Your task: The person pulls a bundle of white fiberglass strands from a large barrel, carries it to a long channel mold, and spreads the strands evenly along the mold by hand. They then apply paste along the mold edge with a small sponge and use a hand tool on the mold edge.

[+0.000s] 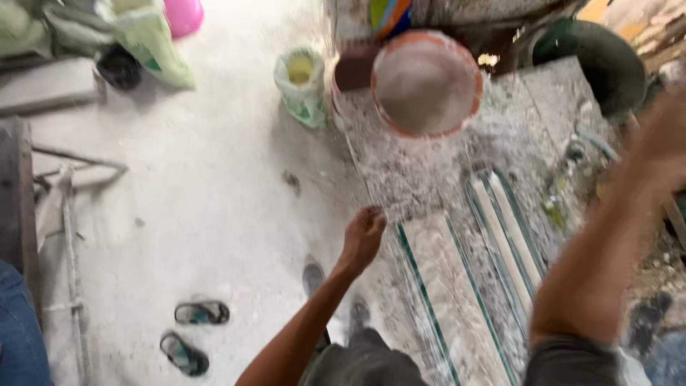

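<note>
My left hand [363, 234] hangs with its fingers curled into a loose fist at the left edge of a dusty work table [421, 171]; nothing shows in it. My right hand [661, 139] is raised at the far right and heavily blurred, so what it holds is unclear. Between my arms lie long pale strips with green edges [457, 286] on the table. An orange-rimmed bucket of grey powder [426, 83] stands at the table's far end.
A small green-and-white sack [301, 84] stands open on the white dusty floor. More sacks [146, 36] and a pink tub [184, 14] sit far left. Two sandals [193, 332] lie near my feet. A dark tub [600, 61] is far right.
</note>
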